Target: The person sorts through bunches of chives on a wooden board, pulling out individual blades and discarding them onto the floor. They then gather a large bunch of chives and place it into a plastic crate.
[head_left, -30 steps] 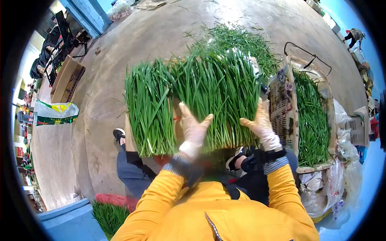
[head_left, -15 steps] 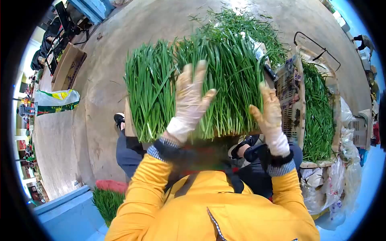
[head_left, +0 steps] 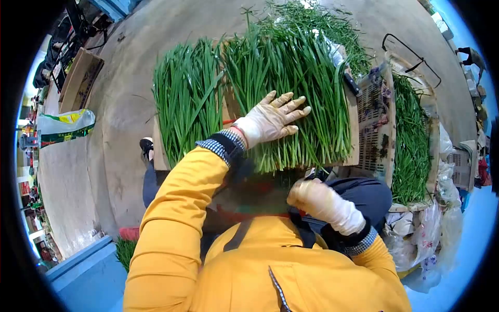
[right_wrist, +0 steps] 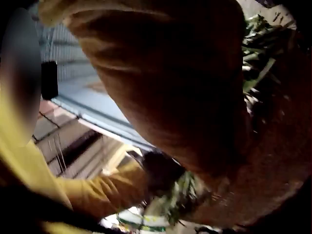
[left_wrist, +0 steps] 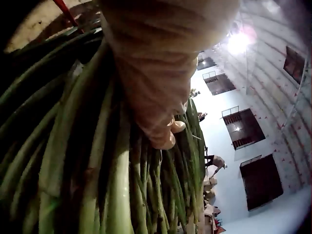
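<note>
Two thick piles of garlic chives lie side by side on a board (head_left: 354, 148), the left pile (head_left: 187, 99) narrower than the right pile (head_left: 322, 104). My gloved left hand (head_left: 273, 118) rests palm down on the right pile, fingers spread over the stalks. The left wrist view shows the gloved hand (left_wrist: 161, 73) right above the pale stems (left_wrist: 117, 180). My gloved right hand (head_left: 325, 204) is drawn back over my right thigh, off the board. Its fingers curl inward and the fingertips are hidden; I cannot tell whether it holds anything.
A crate (head_left: 387, 171) of chives stands at the right, with plastic bags (head_left: 429, 234) below it. A black handle (head_left: 352, 84) lies by the right pile. Loose leaves (head_left: 332, 26) heap beyond the board. A cardboard box (head_left: 78, 80) and a printed sack (head_left: 65, 127) lie at far left.
The left hand has come down and swung rightward across the right pile. My right hand has left the pile's right side and pulled back toward my lap, its fingers now curled.
</note>
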`<act>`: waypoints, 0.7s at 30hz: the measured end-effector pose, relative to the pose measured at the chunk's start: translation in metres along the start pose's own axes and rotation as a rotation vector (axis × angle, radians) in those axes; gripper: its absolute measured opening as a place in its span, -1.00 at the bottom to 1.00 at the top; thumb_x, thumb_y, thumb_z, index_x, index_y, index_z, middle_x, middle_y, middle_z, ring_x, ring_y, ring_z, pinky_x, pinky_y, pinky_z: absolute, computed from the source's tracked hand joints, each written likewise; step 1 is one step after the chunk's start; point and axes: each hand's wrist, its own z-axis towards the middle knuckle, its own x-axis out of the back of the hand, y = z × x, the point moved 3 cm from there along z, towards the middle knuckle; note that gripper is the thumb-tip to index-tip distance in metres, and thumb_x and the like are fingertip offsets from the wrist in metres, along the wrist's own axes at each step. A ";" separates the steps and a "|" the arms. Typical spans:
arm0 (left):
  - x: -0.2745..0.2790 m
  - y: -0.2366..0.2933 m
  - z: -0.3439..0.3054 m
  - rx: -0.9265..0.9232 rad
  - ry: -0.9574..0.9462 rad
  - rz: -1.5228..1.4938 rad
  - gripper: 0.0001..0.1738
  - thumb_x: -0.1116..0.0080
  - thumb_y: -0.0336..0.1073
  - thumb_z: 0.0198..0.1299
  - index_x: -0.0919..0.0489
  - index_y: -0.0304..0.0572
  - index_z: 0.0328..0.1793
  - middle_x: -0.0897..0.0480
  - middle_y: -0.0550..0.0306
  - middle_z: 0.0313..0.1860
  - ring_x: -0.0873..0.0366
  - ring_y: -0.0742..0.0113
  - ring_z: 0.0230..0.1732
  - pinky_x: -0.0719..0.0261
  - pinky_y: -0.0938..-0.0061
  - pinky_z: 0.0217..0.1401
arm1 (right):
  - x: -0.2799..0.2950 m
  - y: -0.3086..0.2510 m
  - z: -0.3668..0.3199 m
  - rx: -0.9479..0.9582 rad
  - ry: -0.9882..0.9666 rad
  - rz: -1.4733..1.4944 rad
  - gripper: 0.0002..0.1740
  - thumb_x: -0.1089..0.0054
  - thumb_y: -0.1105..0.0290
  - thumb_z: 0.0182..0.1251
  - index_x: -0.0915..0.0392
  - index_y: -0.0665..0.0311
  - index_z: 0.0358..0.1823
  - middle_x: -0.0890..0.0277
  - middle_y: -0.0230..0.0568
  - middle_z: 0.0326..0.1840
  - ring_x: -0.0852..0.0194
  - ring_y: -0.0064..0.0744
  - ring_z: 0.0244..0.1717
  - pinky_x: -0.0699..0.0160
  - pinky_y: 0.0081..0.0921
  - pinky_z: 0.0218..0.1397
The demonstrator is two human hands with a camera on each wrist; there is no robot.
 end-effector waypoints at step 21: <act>-0.007 -0.001 -0.002 -0.006 0.111 0.038 -0.26 0.03 0.16 0.29 -0.17 0.27 0.58 -0.20 0.23 0.58 -0.19 0.08 0.52 -0.08 0.00 0.51 | -0.018 0.032 0.092 -0.399 0.169 -0.218 -0.92 -0.12 0.48 0.22 -0.54 0.27 -0.28 -0.55 -0.03 -0.37 -0.59 0.00 -0.28 -0.60 -0.20 -0.19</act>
